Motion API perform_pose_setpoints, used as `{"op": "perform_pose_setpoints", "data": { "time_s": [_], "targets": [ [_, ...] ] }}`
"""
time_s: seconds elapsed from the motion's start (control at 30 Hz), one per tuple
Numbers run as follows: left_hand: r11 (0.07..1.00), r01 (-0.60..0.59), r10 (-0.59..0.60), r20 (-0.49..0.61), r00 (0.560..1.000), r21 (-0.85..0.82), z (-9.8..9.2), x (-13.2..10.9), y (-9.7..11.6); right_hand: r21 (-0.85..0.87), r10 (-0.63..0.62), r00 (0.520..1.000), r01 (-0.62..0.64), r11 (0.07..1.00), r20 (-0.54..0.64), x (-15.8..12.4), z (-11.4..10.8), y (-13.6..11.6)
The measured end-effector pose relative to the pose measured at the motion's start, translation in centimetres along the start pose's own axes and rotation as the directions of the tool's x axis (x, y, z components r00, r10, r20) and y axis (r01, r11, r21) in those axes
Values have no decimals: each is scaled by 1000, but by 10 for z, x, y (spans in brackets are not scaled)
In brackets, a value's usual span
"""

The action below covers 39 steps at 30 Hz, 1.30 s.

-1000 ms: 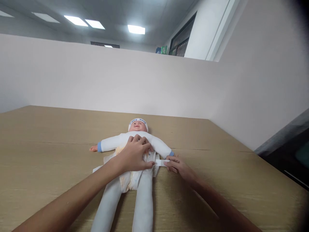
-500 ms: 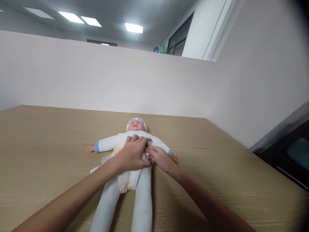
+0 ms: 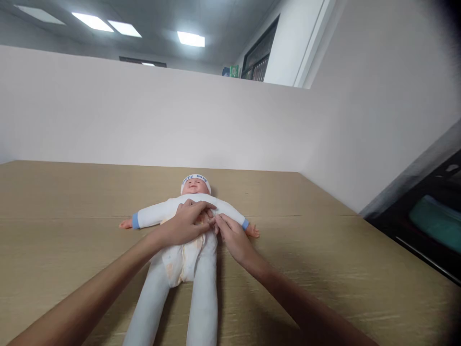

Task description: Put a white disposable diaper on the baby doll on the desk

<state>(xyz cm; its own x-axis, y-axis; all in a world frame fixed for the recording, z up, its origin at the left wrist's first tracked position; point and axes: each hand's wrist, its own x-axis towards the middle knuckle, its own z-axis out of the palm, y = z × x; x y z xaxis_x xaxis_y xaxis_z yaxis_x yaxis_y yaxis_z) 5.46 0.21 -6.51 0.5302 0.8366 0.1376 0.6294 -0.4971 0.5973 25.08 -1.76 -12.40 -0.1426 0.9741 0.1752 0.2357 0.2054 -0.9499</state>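
A baby doll (image 3: 198, 199) in a white top with blue cuffs lies on its back, legs toward me. A white diaper (image 3: 175, 264) with pale orange prints is around its hips. My left hand (image 3: 189, 223) lies across the waist, fingers bent and thumb pressed in at the diaper's right upper edge. Beside it, my right hand (image 3: 232, 235) pinches the diaper's edge at the same side, fingertips close to the left hand's. The pinched part of the diaper is mostly hidden by my fingers.
The doll lies on a wood-toned tabletop (image 3: 90, 192). A pale partition (image 3: 144, 115) rises behind it, and a wall (image 3: 378, 96) stands to the right. Below the table's right edge is a dark object (image 3: 425, 221) with a teal patch.
My view has shifted slightly to the right. My hands have stayed at the doll's waist, with the right fingers now straighter. The diaper flap seen at the left no longer shows.
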Motion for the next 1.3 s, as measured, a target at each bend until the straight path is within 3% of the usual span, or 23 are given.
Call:
{"op": "perform_pose_setpoints", "data": {
  "time_s": [0.1,0.17,0.33,0.47,0.57,0.63,0.73,0.8,0.97,1.07,1.13,1.3],
  "targets": [
    [999,19,-20,-28,999,-44,0,2,0,-118,-134,983,119,986,-128,-22,-6,5],
    [998,5,-8,-32,999,-68,2,4,-3,-228,-249,957,212,950,-146,-36,-11,9],
    [988,-13,1,-75,997,-154,6,8,-11,-389,-441,895,428,816,61,-54,-14,11],
    [985,-27,12,-89,996,-168,9,10,-12,-398,-450,861,508,764,236,-52,-11,10],
    [962,-68,28,-153,988,-264,8,5,-12,-394,-440,855,517,760,273,-49,-12,12],
    [938,-133,33,-298,954,-321,6,-5,-16,-396,-446,855,518,759,264,-49,-14,12],
    [942,-173,8,-500,866,-286,0,-31,-34,-392,-492,844,535,749,213,-49,-19,12],
    [965,-101,-44,-531,846,-241,-4,-55,-54,-391,-537,828,554,735,164,-50,-21,12],
    [988,140,-154,-475,866,-64,-10,-115,-112,-427,-605,789,587,688,110,-40,-23,-3],
    [980,196,-171,-400,900,22,-8,-134,-134,-439,-586,789,599,670,182,-23,-13,-26],
    [977,199,-157,-355,922,83,-5,-138,-140,-441,-521,803,596,671,291,-6,-1,-46],
    [960,248,-197,-312,929,131,1,-134,-139,-531,-190,778,564,632,599,42,36,-86]
  ]
}}
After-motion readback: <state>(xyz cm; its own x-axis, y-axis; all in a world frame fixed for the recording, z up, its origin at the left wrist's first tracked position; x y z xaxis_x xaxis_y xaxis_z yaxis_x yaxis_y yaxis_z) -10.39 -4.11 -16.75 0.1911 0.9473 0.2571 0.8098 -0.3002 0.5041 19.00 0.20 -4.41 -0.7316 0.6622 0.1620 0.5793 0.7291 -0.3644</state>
